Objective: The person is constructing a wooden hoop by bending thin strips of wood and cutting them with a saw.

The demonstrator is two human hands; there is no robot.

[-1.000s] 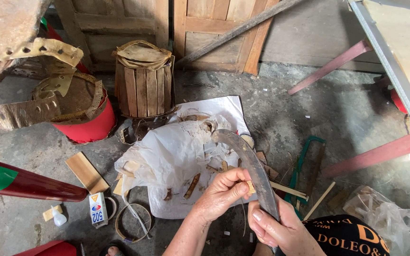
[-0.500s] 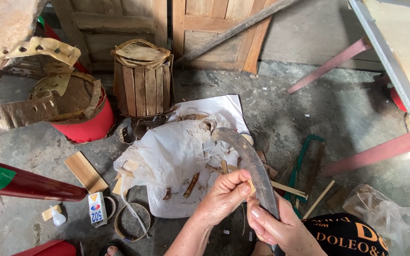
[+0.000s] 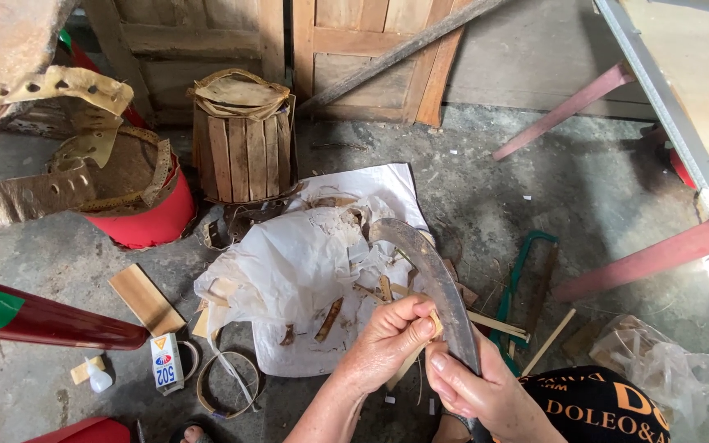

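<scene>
While both hands point(image 3: 432, 365) stay put, the curved blade point(image 3: 432, 279) holds.

1. The left hand point(image 3: 387, 343) has slid slightly along the curved blade point(image 3: 432, 279), its fingers now curled tighter around the thin bamboo strip point(image 3: 420, 349) pressed against the edge.
2. The right hand point(image 3: 478, 390) sits a little lower at the frame's bottom, thumb laid flatter on the blade.
3. The blade's tip has tilted marginally leftward over the white plastic sheet point(image 3: 289, 271).

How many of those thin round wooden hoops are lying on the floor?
2. One larger hoop lies below the white plastic sheet; a smaller hoop sits just left of it, partly behind the small glue box. Others may be hidden under the sheet.
</scene>
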